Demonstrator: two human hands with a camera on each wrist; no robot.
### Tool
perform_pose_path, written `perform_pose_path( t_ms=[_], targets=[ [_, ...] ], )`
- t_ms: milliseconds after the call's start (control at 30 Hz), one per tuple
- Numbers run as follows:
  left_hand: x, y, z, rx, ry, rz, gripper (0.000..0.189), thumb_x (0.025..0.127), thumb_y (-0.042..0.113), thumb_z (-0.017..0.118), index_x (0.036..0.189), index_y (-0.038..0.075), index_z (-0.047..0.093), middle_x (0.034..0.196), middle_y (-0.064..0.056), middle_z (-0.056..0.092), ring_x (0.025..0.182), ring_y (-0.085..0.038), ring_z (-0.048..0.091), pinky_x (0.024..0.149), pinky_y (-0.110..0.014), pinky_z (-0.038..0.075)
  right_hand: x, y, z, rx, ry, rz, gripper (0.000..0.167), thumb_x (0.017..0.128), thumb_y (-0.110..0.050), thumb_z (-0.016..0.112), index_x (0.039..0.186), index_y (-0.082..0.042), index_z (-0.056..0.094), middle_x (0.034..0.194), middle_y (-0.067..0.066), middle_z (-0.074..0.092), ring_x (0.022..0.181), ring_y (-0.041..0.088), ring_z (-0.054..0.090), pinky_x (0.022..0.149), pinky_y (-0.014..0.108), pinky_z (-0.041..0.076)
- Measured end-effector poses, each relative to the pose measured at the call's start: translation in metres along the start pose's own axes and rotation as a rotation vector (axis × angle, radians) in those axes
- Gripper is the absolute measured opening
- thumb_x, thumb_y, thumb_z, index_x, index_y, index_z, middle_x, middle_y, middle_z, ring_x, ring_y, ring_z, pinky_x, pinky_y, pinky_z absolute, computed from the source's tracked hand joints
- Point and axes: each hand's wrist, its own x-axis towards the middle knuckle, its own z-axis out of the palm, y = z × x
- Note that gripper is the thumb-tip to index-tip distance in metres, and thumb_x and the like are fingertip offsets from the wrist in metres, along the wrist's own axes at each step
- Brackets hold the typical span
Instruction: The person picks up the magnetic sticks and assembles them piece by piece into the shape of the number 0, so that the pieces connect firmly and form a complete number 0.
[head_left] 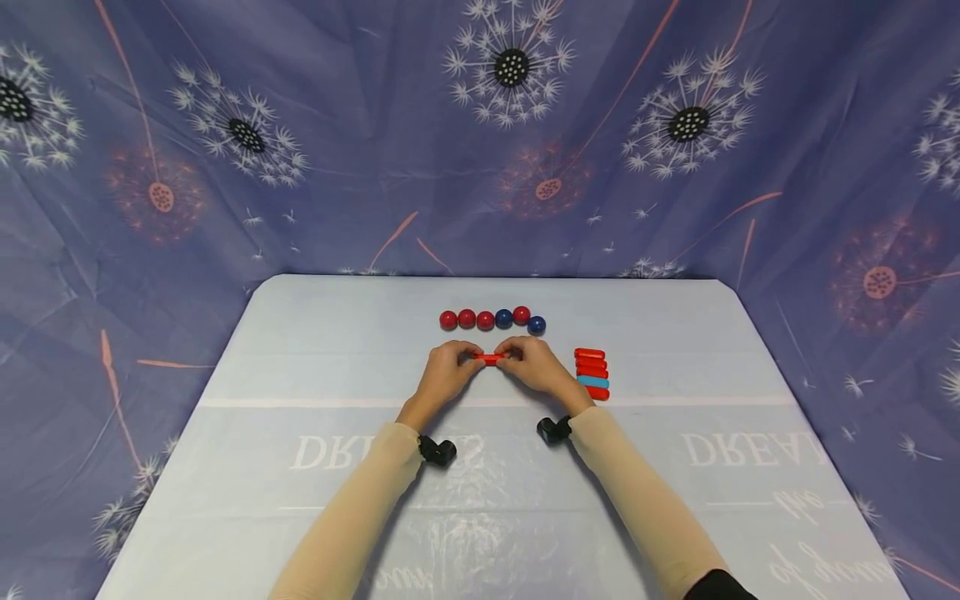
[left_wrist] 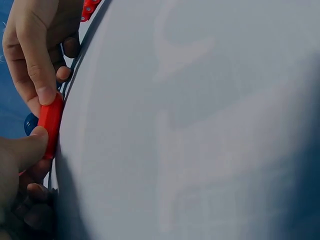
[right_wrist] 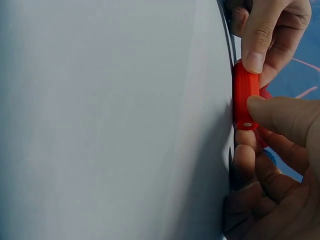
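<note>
A short red magnetic rod (head_left: 490, 359) is held level between both hands, just above the white table. My left hand (head_left: 444, 375) pinches its left end with thumb and fingers. At the other end, my right hand (head_left: 538, 367) does the same. The right wrist view shows a small metallic dot on the near end of the rod (right_wrist: 243, 92). In the left wrist view, both thumbs press on the rod (left_wrist: 51, 117). Beyond the hands, red balls (head_left: 467, 319) and blue balls (head_left: 503, 319) lie in a row.
Right of the right hand, several red rods (head_left: 590, 364) and one light blue rod (head_left: 593, 382) are stacked side by side. The white tabletop (head_left: 315, 350) carries faint mirrored lettering. A purple dandelion-print cloth (head_left: 337, 167) hangs behind the table.
</note>
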Motion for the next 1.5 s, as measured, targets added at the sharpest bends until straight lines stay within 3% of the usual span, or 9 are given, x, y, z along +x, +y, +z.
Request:
perform_pose_path(
  t_ms=[233, 567, 767, 1000, 1133, 1367, 1500],
  targets=[
    [0.003, 0.000, 0.000, 0.008, 0.009, 0.012, 0.017, 0.090, 0.013, 0.080, 0.105, 0.004, 0.079, 0.102, -0.010, 0.078, 0.082, -0.019, 0.062, 0.076, -0.035, 0.050, 0.004, -0.001, 0.000, -0.011, -0.012, 0.014, 0.016, 0.097, -0.019, 0.072, 0.109, -0.010, 0.075, 0.096, 0.004, 0.070, 0.083, 0.017, 0.057, 0.077, 0.032, 0.048],
    [0.001, 0.000, 0.001, 0.046, 0.022, 0.037, 0.017, 0.090, 0.011, 0.079, 0.106, 0.002, 0.079, 0.105, -0.012, 0.077, 0.099, -0.026, 0.071, 0.090, -0.044, 0.055, 0.002, -0.003, -0.003, 0.010, -0.014, 0.020, 0.014, 0.097, -0.017, 0.071, 0.110, -0.011, 0.075, 0.096, 0.004, 0.071, 0.084, 0.017, 0.061, 0.079, 0.033, 0.050],
    [-0.003, 0.000, 0.003, 0.048, 0.025, 0.016, 0.017, 0.091, 0.011, 0.078, 0.106, 0.003, 0.079, 0.108, -0.013, 0.077, 0.106, -0.028, 0.070, 0.094, -0.045, 0.054, -0.004, -0.001, -0.010, 0.057, 0.091, 0.048, 0.013, 0.098, -0.016, 0.070, 0.108, -0.009, 0.074, 0.099, 0.006, 0.072, 0.090, 0.021, 0.066, 0.087, 0.039, 0.055],
    [-0.001, 0.004, 0.001, 0.029, 0.006, -0.013, 0.019, 0.091, 0.011, 0.078, 0.108, 0.002, 0.078, 0.107, -0.014, 0.075, 0.101, -0.029, 0.068, 0.094, -0.046, 0.053, -0.004, 0.000, -0.027, 0.136, 0.281, 0.059, 0.012, 0.097, -0.010, 0.069, 0.107, -0.004, 0.073, 0.102, 0.012, 0.071, 0.088, 0.024, 0.065, 0.074, 0.030, 0.054],
    [0.001, 0.004, 0.000, 0.023, -0.019, -0.026, 0.018, 0.092, 0.011, 0.077, 0.108, 0.003, 0.078, 0.107, -0.014, 0.075, 0.102, -0.029, 0.068, 0.096, -0.045, 0.053, -0.002, 0.001, -0.035, 0.159, 0.348, 0.077, 0.019, 0.096, -0.010, 0.070, 0.113, -0.002, 0.072, 0.106, 0.015, 0.068, 0.093, 0.028, 0.066, 0.078, 0.030, 0.053],
    [0.004, 0.003, 0.001, 0.017, -0.032, -0.014, 0.016, 0.092, 0.011, 0.077, 0.107, 0.004, 0.078, 0.105, -0.011, 0.075, 0.102, -0.027, 0.068, 0.096, -0.045, 0.053, 0.003, 0.007, -0.045, 0.182, 0.403, 0.104, 0.038, 0.095, -0.013, 0.072, 0.130, -0.001, 0.065, 0.127, 0.027, 0.059, 0.107, 0.039, 0.064, 0.089, 0.049, 0.054],
    [0.005, 0.003, 0.001, 0.011, -0.032, -0.018, 0.017, 0.092, 0.011, 0.077, 0.107, 0.004, 0.078, 0.105, -0.012, 0.075, 0.103, -0.028, 0.068, 0.097, -0.045, 0.053, 0.005, 0.012, -0.047, 0.168, 0.378, 0.155, 0.047, 0.094, -0.014, 0.074, 0.137, -0.001, 0.060, 0.131, 0.028, 0.058, 0.108, 0.038, 0.064, 0.090, 0.050, 0.053]
  ],
)
